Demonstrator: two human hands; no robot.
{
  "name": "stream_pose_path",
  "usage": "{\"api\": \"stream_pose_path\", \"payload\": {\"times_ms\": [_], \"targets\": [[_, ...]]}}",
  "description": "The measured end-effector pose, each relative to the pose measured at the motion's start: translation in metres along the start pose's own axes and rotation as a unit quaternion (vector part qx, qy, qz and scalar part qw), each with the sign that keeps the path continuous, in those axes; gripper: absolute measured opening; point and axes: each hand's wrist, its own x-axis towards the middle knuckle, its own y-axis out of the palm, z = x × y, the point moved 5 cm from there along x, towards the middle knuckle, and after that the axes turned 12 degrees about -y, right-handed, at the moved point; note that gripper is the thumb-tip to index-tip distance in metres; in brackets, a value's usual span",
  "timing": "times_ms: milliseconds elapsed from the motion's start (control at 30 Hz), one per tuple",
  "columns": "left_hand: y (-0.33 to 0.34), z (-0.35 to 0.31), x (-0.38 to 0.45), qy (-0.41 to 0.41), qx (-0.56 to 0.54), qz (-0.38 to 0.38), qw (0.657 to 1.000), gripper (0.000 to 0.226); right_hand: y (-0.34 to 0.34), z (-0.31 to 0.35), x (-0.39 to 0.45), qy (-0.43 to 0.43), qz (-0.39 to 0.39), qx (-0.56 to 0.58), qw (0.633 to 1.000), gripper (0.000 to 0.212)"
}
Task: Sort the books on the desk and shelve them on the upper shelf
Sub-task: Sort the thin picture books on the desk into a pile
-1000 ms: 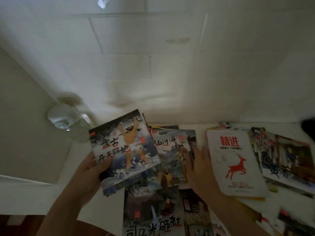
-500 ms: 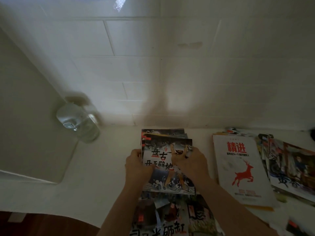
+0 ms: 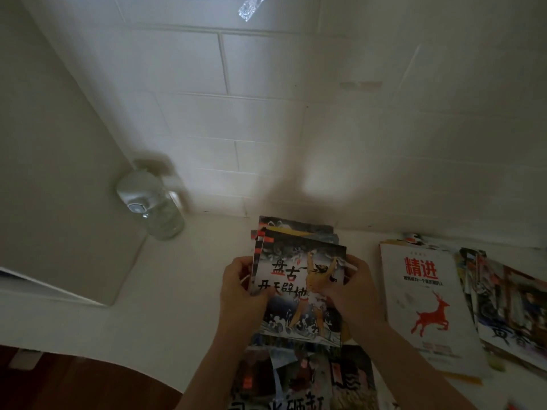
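Both my hands hold a small stack of thin picture books above the white desk. The top cover shows a dark sky, waves and a yellow figure with black and red characters. My left hand grips the stack's left edge, thumb on the cover. My right hand grips its right edge. More picture books lie flat on the desk below the stack. To the right lies a white book with a red deer. Beyond it overlap several colourful books. No shelf is in view.
A clear plastic water bottle stands in the desk's back left corner by a white side panel. A white tiled wall rises behind the desk. Dark wooden floor shows beyond the desk's front left edge.
My left hand carried the top book rightward onto the other books. My right hand left the desk books and took the right edge. Both hands now hold the gathered stack, slightly raised.
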Motion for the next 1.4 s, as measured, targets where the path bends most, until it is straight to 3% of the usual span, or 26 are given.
{"api": "stream_pose_path", "payload": {"times_ms": [133, 300, 433, 533, 600, 667, 800, 967, 1100, 1200, 1333, 1400], "targets": [[-0.001, -0.008, -0.005, 0.030, 0.007, -0.008, 1.000, 0.047, 0.001, 0.012, -0.002, -0.079, -0.006, -0.020, 0.997, 0.052], [0.008, -0.010, -0.017, 0.014, 0.023, -0.016, 1.000, 0.046, 0.000, 0.011, -0.008, -0.085, -0.043, 0.010, 0.995, 0.050], [0.000, -0.024, -0.026, 0.047, -0.040, -0.022, 0.998, 0.049, -0.009, 0.018, -0.010, -0.114, -0.068, 0.057, 0.990, 0.054], [-0.012, -0.053, -0.032, 0.098, -0.139, 0.016, 0.985, 0.063, -0.018, 0.035, -0.006, -0.120, -0.063, 0.124, 0.983, 0.063], [-0.019, -0.070, -0.031, 0.128, -0.170, 0.037, 0.976, 0.070, -0.023, 0.051, -0.004, -0.156, -0.045, 0.114, 0.980, 0.053], [-0.019, -0.080, -0.029, 0.152, -0.150, 0.061, 0.975, 0.056, -0.027, 0.058, -0.006, -0.188, -0.031, 0.094, 0.977, 0.036], [-0.005, -0.063, -0.024, 0.150, -0.020, 0.084, 0.985, 0.023, -0.026, 0.046, -0.013, -0.239, 0.029, 0.041, 0.970, 0.022], [0.017, -0.023, -0.029, 0.063, 0.000, 0.072, 0.995, 0.043, -0.012, 0.015, -0.020, -0.220, 0.086, 0.037, 0.971, 0.019], [0.024, -0.026, -0.030, 0.068, 0.000, 0.056, 0.996, 0.042, -0.013, 0.019, -0.021, -0.230, 0.027, 0.005, 0.973, 0.027], [0.025, -0.027, -0.033, 0.068, 0.013, 0.022, 0.997, 0.039, -0.022, 0.022, -0.026, -0.228, -0.001, -0.037, 0.973, 0.021], [0.028, -0.017, -0.023, -0.011, 0.238, -0.041, 0.970, 0.053, -0.014, 0.000, -0.013, -0.118, 0.030, -0.184, 0.975, 0.043], [0.032, -0.018, -0.017, -0.041, 0.258, -0.031, 0.965, 0.061, -0.009, -0.001, 0.000, -0.057, 0.043, -0.208, 0.976, 0.044]]}}
